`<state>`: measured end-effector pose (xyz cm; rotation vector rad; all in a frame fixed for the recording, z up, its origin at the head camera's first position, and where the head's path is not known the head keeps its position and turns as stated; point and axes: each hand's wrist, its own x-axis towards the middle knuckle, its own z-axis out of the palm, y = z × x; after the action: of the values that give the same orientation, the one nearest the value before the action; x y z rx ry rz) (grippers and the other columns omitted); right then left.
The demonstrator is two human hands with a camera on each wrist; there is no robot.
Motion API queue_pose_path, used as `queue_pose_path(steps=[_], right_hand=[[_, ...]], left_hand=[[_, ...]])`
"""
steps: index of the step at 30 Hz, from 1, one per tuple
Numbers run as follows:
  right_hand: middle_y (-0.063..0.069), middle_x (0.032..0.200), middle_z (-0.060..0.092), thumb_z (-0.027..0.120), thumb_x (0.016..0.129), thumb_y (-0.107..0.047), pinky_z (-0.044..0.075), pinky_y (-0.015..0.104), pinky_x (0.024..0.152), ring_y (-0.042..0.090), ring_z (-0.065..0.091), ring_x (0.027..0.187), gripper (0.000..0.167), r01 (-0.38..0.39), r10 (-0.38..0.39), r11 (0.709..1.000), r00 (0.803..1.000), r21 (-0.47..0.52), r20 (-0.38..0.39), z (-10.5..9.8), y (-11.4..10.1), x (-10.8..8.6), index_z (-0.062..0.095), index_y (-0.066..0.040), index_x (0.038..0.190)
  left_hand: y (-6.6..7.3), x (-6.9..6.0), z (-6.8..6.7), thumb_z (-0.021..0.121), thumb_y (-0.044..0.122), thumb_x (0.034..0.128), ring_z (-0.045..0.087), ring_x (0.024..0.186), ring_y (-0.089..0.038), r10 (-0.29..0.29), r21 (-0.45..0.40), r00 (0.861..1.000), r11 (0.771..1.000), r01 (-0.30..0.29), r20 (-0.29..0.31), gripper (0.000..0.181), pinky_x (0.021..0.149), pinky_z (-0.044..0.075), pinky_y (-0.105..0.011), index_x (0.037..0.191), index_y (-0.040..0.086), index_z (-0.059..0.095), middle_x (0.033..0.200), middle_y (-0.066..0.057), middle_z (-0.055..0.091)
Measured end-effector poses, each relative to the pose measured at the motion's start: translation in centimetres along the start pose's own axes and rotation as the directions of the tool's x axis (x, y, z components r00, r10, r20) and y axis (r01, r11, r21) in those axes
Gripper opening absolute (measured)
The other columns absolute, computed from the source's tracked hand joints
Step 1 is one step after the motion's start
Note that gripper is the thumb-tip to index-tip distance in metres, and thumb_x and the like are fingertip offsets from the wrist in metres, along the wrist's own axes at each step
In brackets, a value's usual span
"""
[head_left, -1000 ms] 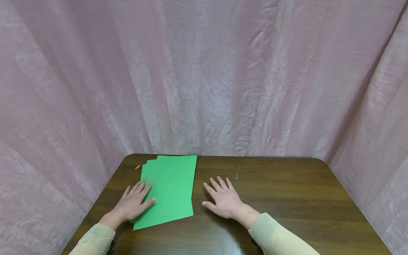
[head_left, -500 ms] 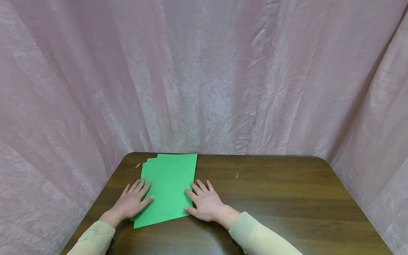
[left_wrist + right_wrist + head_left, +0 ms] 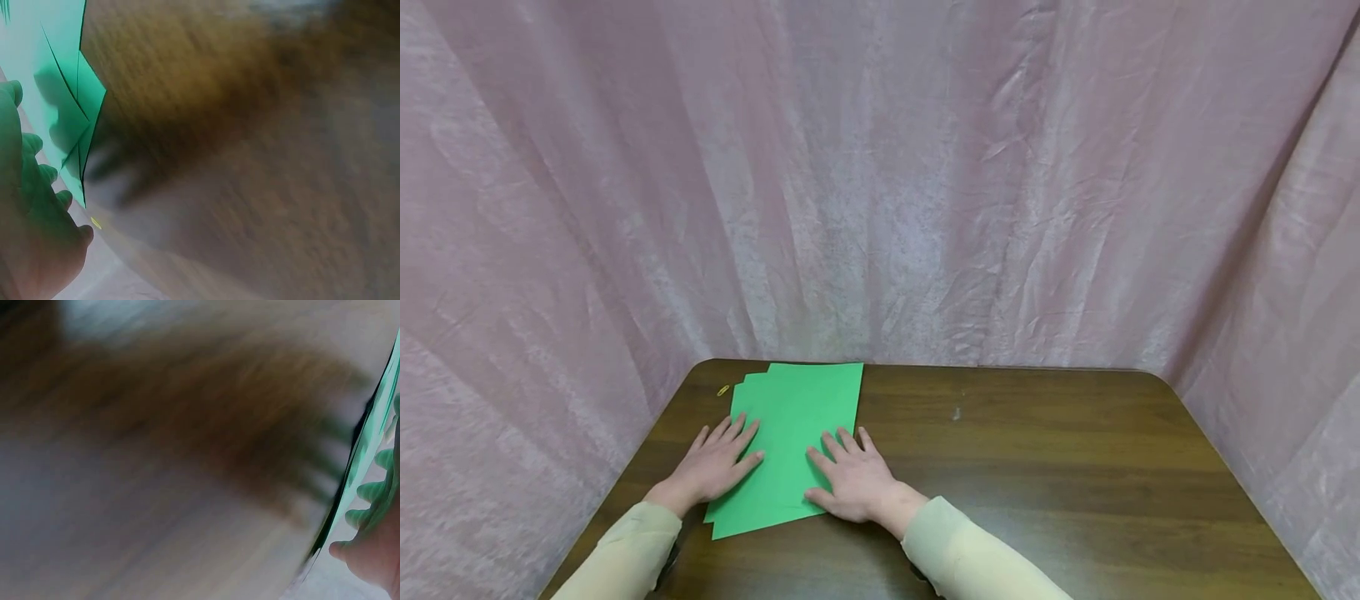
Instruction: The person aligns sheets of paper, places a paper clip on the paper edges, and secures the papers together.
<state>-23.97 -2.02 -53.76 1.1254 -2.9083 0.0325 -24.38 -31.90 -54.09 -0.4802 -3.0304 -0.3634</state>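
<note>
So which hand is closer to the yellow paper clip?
Your left hand; the paper clip lies beyond it. Your right hand is farther off, at the right side of the green sheets.

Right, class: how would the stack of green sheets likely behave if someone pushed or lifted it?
The green sheets would probably slide over one another when pushed, since their corners already lie staggered. Lifted by one edge, they would likely feel light and sag, as they look thin.

Two hands (image 3: 706,468) (image 3: 853,483), three-plus sheets (image 3: 793,412); one paperclip (image 3: 723,390)
</note>
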Motion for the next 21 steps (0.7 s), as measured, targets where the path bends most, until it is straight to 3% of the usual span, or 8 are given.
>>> queue_pose_path(steps=[7, 12, 17, 21], right_hand=[[0.001, 0.167, 0.028, 0.028, 0.101, -0.074, 0.018, 0.056, 0.122, 0.028, 0.022, 0.154, 0.072, -0.006, 0.006, 0.999, 1.0, -0.047, 0.006, 0.0, -0.7, 0.9, 0.031, -0.035, 0.162], [0.0, 0.168, 0.026, 0.027, 0.1, -0.075, 0.017, 0.055, 0.123, 0.028, 0.02, 0.154, 0.073, -0.027, 0.029, 0.997, 0.999, -0.072, 0.02, 0.1, -0.9, 1.2, 0.029, -0.037, 0.162], [0.0, 0.168, 0.024, 0.026, 0.1, -0.075, 0.016, 0.055, 0.123, 0.029, 0.019, 0.155, 0.073, -0.033, 0.034, 0.998, 0.999, -0.057, 0.028, 0.4, -1.2, 1.2, 0.027, -0.037, 0.162], [-0.002, 0.168, 0.024, 0.027, 0.1, -0.076, 0.017, 0.054, 0.123, 0.027, 0.02, 0.155, 0.073, -0.043, 0.047, 0.996, 0.998, -0.074, 0.044, 0.6, -1.2, 1.2, 0.026, -0.039, 0.162]], left_hand=[[-0.7, 1.7, 0.3, 0.038, 0.061, 0.1059, 0.019, 0.149, -0.051, -0.034, 0.033, 0.998, 0.999, 0.032, 0.06, 0.078, 0.115, 0.01, -0.073, 0.159, 0.005, 0.035, 0.164, -0.026, 0.025], [-0.6, 2.7, -0.3, 0.041, 0.058, 0.106, 0.019, 0.148, -0.052, -0.038, 0.03, 0.997, 0.999, 0.036, 0.062, 0.075, 0.115, 0.01, -0.074, 0.159, 0.005, 0.035, 0.163, -0.027, 0.025], [-0.3, 2.9, -0.8, 0.045, 0.056, 0.1055, 0.022, 0.147, -0.054, -0.047, 0.031, 0.996, 0.999, 0.044, 0.073, 0.074, 0.114, 0.012, -0.075, 0.158, 0.004, 0.038, 0.163, -0.028, 0.026], [-0.7, 3.0, -0.2, 0.042, 0.059, 0.1057, 0.022, 0.147, -0.054, -0.034, 0.035, 0.995, 0.999, 0.03, 0.097, 0.076, 0.113, 0.012, -0.075, 0.159, 0.006, 0.036, 0.163, -0.027, 0.026]])
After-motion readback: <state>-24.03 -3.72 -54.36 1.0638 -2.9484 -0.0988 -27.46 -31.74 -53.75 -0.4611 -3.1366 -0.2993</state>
